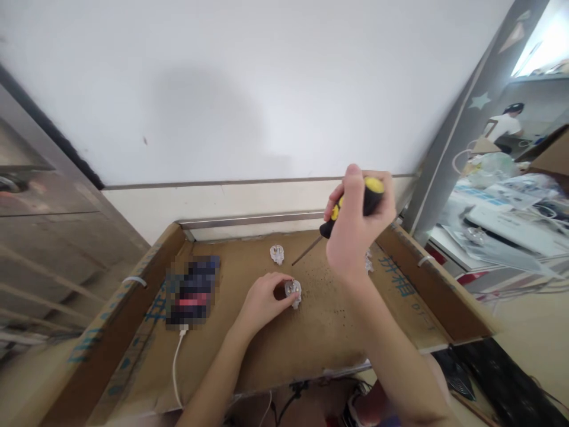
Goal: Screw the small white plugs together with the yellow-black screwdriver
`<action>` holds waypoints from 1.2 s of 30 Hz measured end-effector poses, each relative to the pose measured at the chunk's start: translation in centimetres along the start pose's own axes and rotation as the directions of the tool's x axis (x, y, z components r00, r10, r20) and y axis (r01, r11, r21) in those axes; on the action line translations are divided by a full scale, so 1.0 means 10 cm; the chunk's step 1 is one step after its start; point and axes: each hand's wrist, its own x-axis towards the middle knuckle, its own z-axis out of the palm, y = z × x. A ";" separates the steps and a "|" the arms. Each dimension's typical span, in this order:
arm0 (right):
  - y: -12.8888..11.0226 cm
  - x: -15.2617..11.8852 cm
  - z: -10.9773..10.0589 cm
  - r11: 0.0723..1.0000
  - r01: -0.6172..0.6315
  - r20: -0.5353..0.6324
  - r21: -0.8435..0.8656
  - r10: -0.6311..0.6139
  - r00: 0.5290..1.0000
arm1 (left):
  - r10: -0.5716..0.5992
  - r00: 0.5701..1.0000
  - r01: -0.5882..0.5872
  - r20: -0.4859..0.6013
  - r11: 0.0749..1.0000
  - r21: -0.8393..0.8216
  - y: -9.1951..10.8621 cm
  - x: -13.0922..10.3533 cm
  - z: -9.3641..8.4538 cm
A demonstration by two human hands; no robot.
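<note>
My left hand [265, 298] grips a small clear plug [293, 292] between thumb and fingers, down on the cardboard surface. In my right hand [359, 228] is a screwdriver [372, 193] with a black and yellow handle. Its shaft slants down to the left, and the tip hangs above the plug, apart from it. A second clear plug [277, 254] lies on the cardboard just behind. More clear pieces [368, 261] show partly behind my right wrist. Small dark specks, too tiny to name, are scattered right of the held plug.
The cardboard tray [320, 350] has raised side walls. On its left lies a blurred-out phone-like device [193, 293] with a white cable [175, 362]. A white wall [249, 107] stands behind. At far right, a person [507, 126] sits beyond a cluttered table [502, 219].
</note>
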 end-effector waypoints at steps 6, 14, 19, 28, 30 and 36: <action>-0.36 0.09 -0.09 0.999 0.025 -0.042 0.032 -0.024 0.999 | 0.011 0.993 -0.004 -0.113 0.998 0.062 0.03 0.01 -0.01; -0.48 0.01 -0.14 0.997 -0.021 -0.039 0.069 0.023 0.999 | 0.082 0.968 -0.071 -0.236 0.996 0.054 -0.02 0.01 0.07; -0.62 -0.03 -0.16 0.993 -0.034 -0.059 0.114 0.041 0.997 | 0.154 0.952 -0.127 -0.263 0.985 0.115 0.02 0.03 0.10; -0.67 0.00 -0.22 0.986 -0.162 -0.039 0.043 0.164 0.986 | 0.208 0.944 -0.157 -0.257 0.966 0.206 0.07 0.03 0.10; -0.70 0.00 -0.22 0.984 -0.178 -0.041 0.027 0.179 0.983 | 0.229 0.939 -0.172 -0.256 0.959 0.226 0.08 0.02 0.10; -0.77 -0.02 -0.19 0.987 -0.163 -0.025 0.004 0.163 0.986 | 0.258 0.935 -0.185 -0.243 0.940 0.285 0.09 0.01 0.09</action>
